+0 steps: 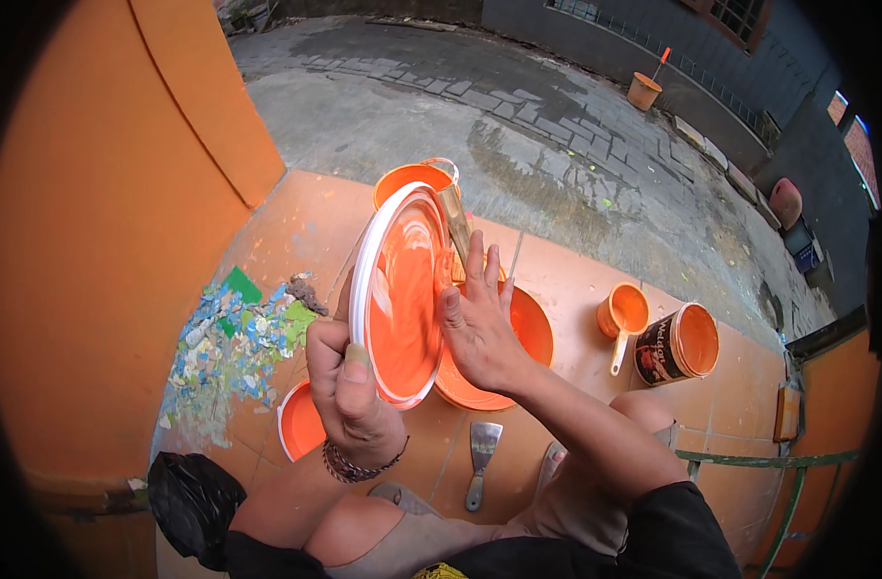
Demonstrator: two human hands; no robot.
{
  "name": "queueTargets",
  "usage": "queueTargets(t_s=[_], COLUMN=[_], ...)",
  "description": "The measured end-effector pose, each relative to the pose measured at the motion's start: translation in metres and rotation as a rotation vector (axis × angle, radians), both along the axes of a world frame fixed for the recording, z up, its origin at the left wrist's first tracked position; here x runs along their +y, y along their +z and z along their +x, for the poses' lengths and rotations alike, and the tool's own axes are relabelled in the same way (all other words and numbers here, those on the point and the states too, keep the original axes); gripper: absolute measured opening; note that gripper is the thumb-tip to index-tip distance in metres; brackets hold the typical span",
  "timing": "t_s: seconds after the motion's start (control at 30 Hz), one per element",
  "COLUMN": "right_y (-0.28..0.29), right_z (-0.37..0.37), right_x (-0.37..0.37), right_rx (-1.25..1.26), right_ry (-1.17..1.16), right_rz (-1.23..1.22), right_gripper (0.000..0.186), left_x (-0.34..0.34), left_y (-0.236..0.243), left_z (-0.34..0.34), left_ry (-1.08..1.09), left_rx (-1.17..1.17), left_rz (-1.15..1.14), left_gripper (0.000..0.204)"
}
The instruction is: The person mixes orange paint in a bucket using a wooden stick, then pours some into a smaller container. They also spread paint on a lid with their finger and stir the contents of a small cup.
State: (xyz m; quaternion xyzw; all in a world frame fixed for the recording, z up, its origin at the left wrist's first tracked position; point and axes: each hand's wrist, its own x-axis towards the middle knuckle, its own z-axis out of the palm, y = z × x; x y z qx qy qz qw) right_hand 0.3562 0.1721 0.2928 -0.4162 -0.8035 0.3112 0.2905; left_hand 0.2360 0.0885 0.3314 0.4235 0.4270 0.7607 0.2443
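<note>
My left hand (352, 391) grips a round white-rimmed bucket lid (402, 294) by its near edge. The lid is tilted almost upright, its inner face coated in wet orange paint. My right hand (482, 333) is beside that painted face, fingers stretched out and apart. An orange-smeared patch lies between this hand and the lid; whether it is a painted finger or a separate piece I cannot make out. Below and behind the hand stands a bucket of orange paint (535, 333), partly hidden. A wooden handle (454, 222), perhaps a brush's, shows behind the lid.
A putty knife (482, 463) lies on the tiles before me. At right are an orange dipper (626, 311) and a tipped dark paint can (692, 343). An orange pail (402, 180) stands beyond the lid, an orange-filled container (301, 422) at left. Paint flakes (224, 352) lie near the wall.
</note>
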Motion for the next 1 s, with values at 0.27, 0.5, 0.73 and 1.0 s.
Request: queueTargets(t_s=[0.27,0.5,0.73,1.0], right_y=[0.009,0.018,0.028,0.048], right_z=[0.01,0.017,0.026,0.028], right_x=[0.015,0.024,0.029,0.027], right_rx=[-0.074,-0.124,-0.226,-0.267], right_ry=[0.025,0.045,0.126,0.195], right_rz=[0.129,0.301,0.435,0.485], right_gripper=[0.068,0.062,0.057,0.053], left_x=[-0.002,0.003,0.002,0.003], left_y=[0.003,0.005,0.005,0.018], left_z=[-0.019,-0.031,-0.05,-0.04], left_ry=[-0.219,-0.352,-0.492,-0.564], left_rx=[-0.161,-0.233,-0.243,-0.421], left_rz=[-0.071,-0.12,-0.169,-0.211], left_gripper=[0.033,0.037,0.036,0.035])
